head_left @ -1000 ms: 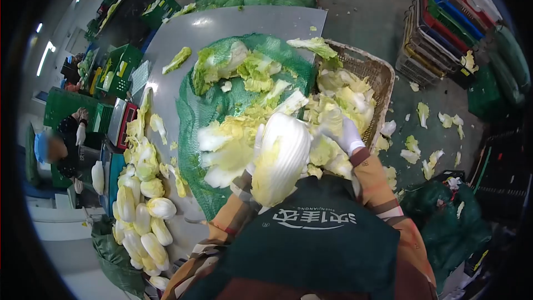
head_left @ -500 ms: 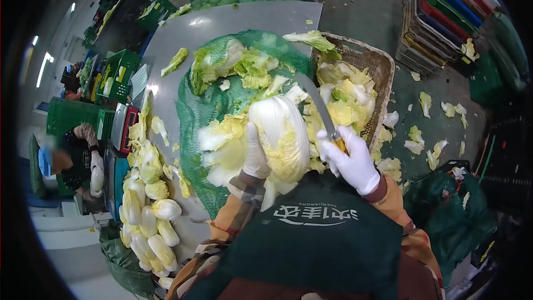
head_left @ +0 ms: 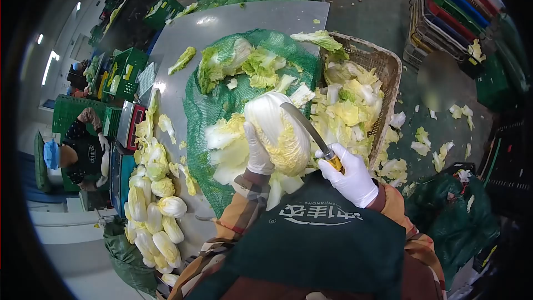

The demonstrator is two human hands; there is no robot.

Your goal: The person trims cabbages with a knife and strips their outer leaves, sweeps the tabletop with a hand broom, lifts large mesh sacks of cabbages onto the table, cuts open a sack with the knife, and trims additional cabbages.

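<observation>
1. Cabbage point(head_left: 280, 141), oblong, white at its far end and crinkled yellow at its near end, had just been reached by the curved steel knife with a yellow handle point(head_left: 311, 129); the tip overlapped the white end, though actual contact could not be told.
2. By judgement, that made the white end the part being worked.
3. The white-gloved left hand point(head_left: 257, 153) cupped the cabbage's left side, some fingers hidden; the white-gloved right hand point(head_left: 352, 178) was wrapped around the knife's handle.
4. Half a second earlier, the blade stood clear of the cabbage, pointing towards the far edge of the grey metal worktop point(head_left: 250, 16).
5. The cabbage was held over the worktop's near right part, with an open green mesh sack point(head_left: 195, 133) beyond it. A tan, slatted plastic crate point(head_left: 395, 72) of leaves stood just beside the right edge; whole pale cabbages point(head_left: 154, 219) lay along the left edge.
</observation>
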